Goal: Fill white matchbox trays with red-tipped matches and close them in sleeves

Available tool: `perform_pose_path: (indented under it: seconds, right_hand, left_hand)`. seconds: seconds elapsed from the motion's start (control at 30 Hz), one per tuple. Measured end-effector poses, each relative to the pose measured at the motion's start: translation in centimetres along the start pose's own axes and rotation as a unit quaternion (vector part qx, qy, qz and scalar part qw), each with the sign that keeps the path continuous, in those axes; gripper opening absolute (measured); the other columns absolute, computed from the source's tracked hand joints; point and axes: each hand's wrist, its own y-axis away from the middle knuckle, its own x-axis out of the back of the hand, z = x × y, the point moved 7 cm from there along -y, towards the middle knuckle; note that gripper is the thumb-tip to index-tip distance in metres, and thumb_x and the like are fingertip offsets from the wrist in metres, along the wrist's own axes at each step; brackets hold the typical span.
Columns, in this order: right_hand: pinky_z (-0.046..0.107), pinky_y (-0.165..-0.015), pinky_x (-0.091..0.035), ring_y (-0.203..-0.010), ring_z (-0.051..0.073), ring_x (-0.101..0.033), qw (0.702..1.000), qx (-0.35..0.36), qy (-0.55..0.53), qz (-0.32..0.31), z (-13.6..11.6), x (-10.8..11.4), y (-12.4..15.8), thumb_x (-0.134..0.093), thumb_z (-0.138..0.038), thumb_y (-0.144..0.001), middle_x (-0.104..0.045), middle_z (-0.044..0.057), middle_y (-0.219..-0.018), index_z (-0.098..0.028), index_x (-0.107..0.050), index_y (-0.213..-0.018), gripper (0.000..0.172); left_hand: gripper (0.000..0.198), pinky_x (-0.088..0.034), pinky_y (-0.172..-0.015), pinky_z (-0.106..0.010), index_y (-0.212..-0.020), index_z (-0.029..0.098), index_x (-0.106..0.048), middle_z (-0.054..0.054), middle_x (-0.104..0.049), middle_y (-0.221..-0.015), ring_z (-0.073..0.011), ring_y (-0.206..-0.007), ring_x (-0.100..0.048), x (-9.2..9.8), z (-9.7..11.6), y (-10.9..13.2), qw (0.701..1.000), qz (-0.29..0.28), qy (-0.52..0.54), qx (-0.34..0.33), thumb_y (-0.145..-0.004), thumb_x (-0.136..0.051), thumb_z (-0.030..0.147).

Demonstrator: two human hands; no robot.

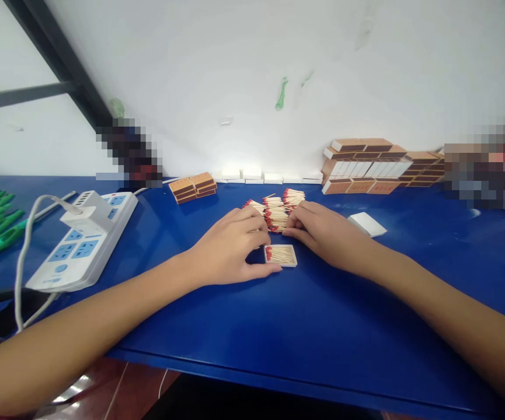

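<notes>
The matches (277, 211) lay in a loose pile on the blue table (278, 326), and they looked very light, thin and stiff, easy to snap or scatter. I judged it best to pinch a small bunch at the wooden middle, not at the red heads. The small tray (281, 255) (already filled with a row of matches) seemed like light cardboard, easy to crush, so its short sides were the place to hold it.

The left hand (230, 248) rested beside the tray, thumb touching its left edge, fingers curled toward the pile. The right hand (322, 233) lay just right of the pile, fingers narrow and touching the matches; whether it held any, I could not tell.
</notes>
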Motion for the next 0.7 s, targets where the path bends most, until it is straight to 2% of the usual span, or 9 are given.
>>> perform_pose_path:
  seconds: [0.17,0.37,0.5,0.7]
  right_hand:
    - [0.038,-0.078,-0.047,-0.092,0.027,-0.059,1.0,0.01,0.017,-0.001,0.8,-0.2,0.4,-0.051,-0.038,-0.105,-0.063,0.009,-0.096,-0.022,-0.054,-0.09,0.021]
    - [0.037,-0.075,-0.045,-0.087,0.025,-0.058,1.0,0.002,0.018,-0.007,1.6,-0.1,0.5,-0.05,-0.044,-0.106,-0.061,0.008,-0.095,-0.023,-0.052,-0.09,0.026]
    - [0.036,-0.074,-0.045,-0.083,0.023,-0.057,1.0,-0.006,-0.004,-0.021,1.5,-0.1,0.6,-0.049,-0.041,-0.106,-0.061,0.008,-0.097,-0.023,-0.053,-0.09,0.025]
    - [0.037,-0.072,-0.046,-0.081,0.024,-0.057,0.999,-0.015,0.007,-0.037,1.4,-0.5,0.7,-0.046,-0.045,-0.107,-0.062,0.009,-0.092,-0.023,-0.052,-0.086,0.031]
  left_hand:
    - [0.04,-0.05,-0.088,-0.041,-0.092,0.014,-0.074,-0.009,-0.072,-0.096,-0.025,-0.097,-0.062,-0.1,-0.2,0.0,1.0,0.003,-0.002,0.0,-0.092,-0.072,0.054]
    - [0.04,-0.05,-0.087,-0.041,-0.093,0.015,-0.074,-0.009,-0.072,-0.096,-0.025,-0.096,-0.061,0.0,-0.2,0.1,1.0,0.011,-0.005,-0.001,-0.093,-0.071,0.055]
    - [0.041,-0.051,-0.088,-0.041,-0.094,0.014,-0.074,-0.01,-0.072,-0.095,-0.0256,-0.097,-0.061,0.0,-0.3,0.1,1.0,0.013,-0.006,-0.004,-0.093,-0.07,0.055]
    - [0.039,-0.051,-0.089,-0.042,-0.09,0.016,-0.073,-0.009,-0.071,-0.095,-0.0247,-0.095,-0.061,-0.1,-0.5,0.0,1.0,0.004,0.002,0.003,-0.092,-0.071,0.055]
